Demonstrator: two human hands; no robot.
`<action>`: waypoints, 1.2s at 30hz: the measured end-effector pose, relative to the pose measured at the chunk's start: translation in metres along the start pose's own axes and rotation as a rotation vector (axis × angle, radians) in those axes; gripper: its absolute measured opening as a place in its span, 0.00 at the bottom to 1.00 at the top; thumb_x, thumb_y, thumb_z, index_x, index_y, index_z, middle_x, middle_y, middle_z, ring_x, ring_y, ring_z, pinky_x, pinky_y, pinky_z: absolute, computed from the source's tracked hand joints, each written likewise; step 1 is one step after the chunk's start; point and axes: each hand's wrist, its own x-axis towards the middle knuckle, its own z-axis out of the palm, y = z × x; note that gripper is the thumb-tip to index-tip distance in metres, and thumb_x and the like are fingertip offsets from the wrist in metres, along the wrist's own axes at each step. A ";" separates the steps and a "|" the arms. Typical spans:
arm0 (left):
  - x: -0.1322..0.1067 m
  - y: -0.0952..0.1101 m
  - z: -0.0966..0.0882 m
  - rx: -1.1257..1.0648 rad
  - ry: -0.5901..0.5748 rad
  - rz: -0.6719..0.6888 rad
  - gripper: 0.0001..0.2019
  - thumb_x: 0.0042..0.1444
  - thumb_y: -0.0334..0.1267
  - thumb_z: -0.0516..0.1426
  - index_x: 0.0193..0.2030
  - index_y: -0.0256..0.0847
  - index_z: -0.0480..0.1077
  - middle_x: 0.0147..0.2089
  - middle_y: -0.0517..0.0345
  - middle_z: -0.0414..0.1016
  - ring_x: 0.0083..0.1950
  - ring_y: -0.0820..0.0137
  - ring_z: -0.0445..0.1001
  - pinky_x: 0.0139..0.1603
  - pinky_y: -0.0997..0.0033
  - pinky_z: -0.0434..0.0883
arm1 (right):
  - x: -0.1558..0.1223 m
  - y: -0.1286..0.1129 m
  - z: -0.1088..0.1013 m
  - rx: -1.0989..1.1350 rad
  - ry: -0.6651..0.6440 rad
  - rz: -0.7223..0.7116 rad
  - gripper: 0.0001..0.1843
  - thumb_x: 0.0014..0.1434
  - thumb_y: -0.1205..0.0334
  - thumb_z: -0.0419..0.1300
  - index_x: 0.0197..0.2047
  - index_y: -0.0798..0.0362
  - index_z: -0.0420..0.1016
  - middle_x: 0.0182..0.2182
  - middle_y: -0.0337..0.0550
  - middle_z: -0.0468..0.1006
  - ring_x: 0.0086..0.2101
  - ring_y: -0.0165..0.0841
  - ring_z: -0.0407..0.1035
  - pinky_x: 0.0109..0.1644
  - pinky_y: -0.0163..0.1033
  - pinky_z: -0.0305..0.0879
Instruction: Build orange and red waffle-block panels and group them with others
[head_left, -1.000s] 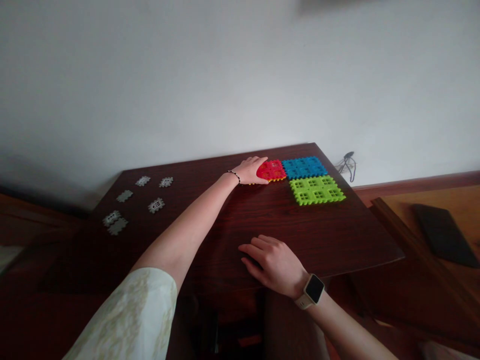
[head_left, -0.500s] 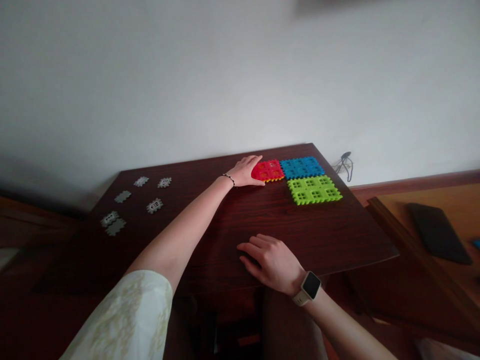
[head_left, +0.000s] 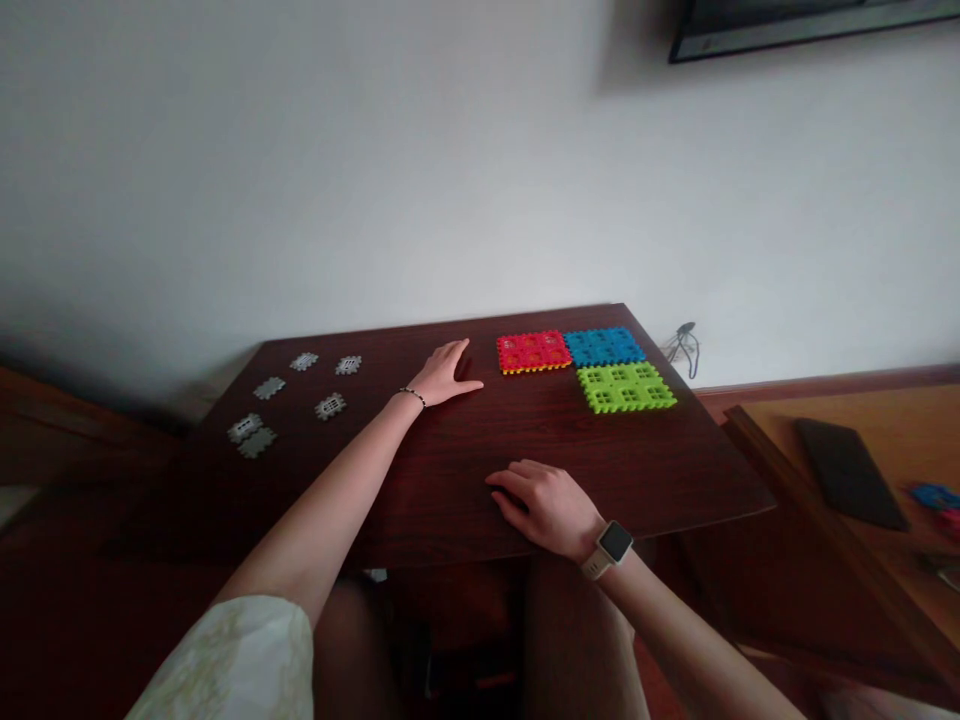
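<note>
My left hand (head_left: pixel 444 376) rests flat on the dark wooden table (head_left: pixel 675 470), fingers spread and holding nothing. Just right of it, a small gap away, lies a red waffle-pattern plastic tile (head_left: pixel 534 352). That tile adjoins a blue tile (head_left: pixel 604 347), with a lime green tile (head_left: pixel 626 387) below the blue one. My right hand (head_left: pixel 544 505) lies empty near the table's front edge, touching only the wood. Several grey perforated tiles (head_left: pixel 330 406) lie scattered left of my left hand, two of them overlapping.
A dark tablet (head_left: pixel 847 473) lies on a lower wooden surface to the right, near small blue and red pieces (head_left: pixel 934 497). A cable (head_left: pixel 684 343) hangs on the wall behind the table's far corner. A wall-mounted screen (head_left: pixel 802 20) shows at the top.
My left hand has slid left off the red tile, which now shows whole. The tiles have not shifted on the table. My right hand stays in about the same place.
</note>
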 end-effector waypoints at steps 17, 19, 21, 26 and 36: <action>-0.143 0.024 -0.017 0.087 0.100 -0.085 0.32 0.72 0.57 0.54 0.77 0.44 0.60 0.77 0.43 0.66 0.78 0.50 0.63 0.79 0.47 0.61 | 0.000 0.007 0.001 -0.040 0.059 0.008 0.16 0.77 0.62 0.55 0.57 0.52 0.82 0.49 0.48 0.87 0.49 0.40 0.82 0.55 0.44 0.75; -0.152 0.028 -0.017 0.085 0.115 -0.080 0.31 0.72 0.56 0.54 0.76 0.45 0.62 0.76 0.44 0.67 0.77 0.51 0.64 0.79 0.47 0.62 | 0.000 0.007 0.000 -0.052 0.061 0.025 0.16 0.77 0.62 0.54 0.58 0.51 0.82 0.51 0.48 0.87 0.49 0.40 0.82 0.55 0.44 0.76; -0.159 0.031 -0.017 0.077 0.123 -0.069 0.29 0.73 0.55 0.54 0.75 0.46 0.64 0.75 0.45 0.69 0.77 0.51 0.65 0.78 0.47 0.63 | 0.000 0.006 0.000 -0.067 0.065 0.048 0.16 0.77 0.62 0.54 0.58 0.51 0.82 0.52 0.48 0.87 0.50 0.41 0.82 0.56 0.44 0.76; -0.168 0.036 -0.017 0.054 0.162 -0.027 0.25 0.72 0.52 0.56 0.70 0.44 0.69 0.73 0.43 0.71 0.75 0.51 0.68 0.77 0.46 0.65 | 0.000 0.007 0.002 -0.110 0.061 0.085 0.17 0.77 0.61 0.54 0.60 0.50 0.80 0.55 0.49 0.86 0.52 0.42 0.82 0.57 0.45 0.76; -0.171 0.034 -0.016 0.028 0.235 0.122 0.15 0.70 0.40 0.62 0.60 0.40 0.76 0.63 0.47 0.78 0.65 0.56 0.74 0.71 0.50 0.72 | 0.018 0.007 -0.010 -0.218 -0.143 0.130 0.23 0.77 0.54 0.51 0.69 0.45 0.74 0.54 0.46 0.88 0.48 0.43 0.84 0.50 0.42 0.74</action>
